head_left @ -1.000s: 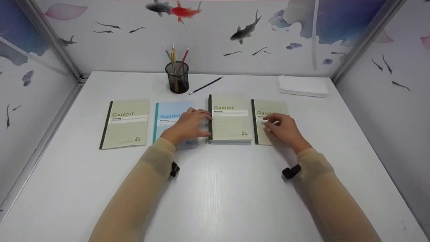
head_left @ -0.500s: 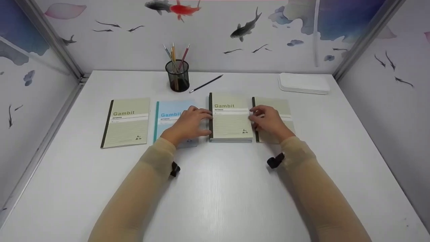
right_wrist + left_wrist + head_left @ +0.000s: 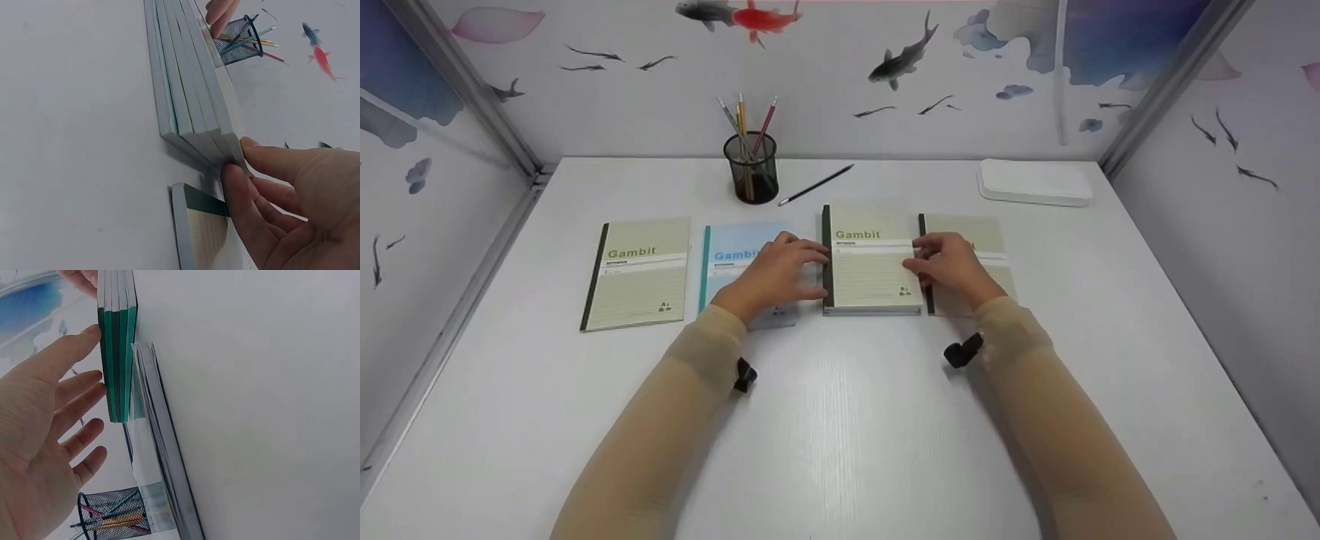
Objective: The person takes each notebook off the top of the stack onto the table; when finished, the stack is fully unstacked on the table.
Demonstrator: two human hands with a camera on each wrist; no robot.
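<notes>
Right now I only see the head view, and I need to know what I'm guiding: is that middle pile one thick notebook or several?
Observer: Several. The left wrist view shows the stack as separate spines, dark and lighter green.
Operator: Is the left hand gripping it?
Observer: No. The left hand has straight fingers lying against the spine side.
Operator: And the right?
Observer: The right hand pinches the stack's page-side edge between thumb and finger. A strip of table shows between the stack and the single notebook beside it.
</notes>
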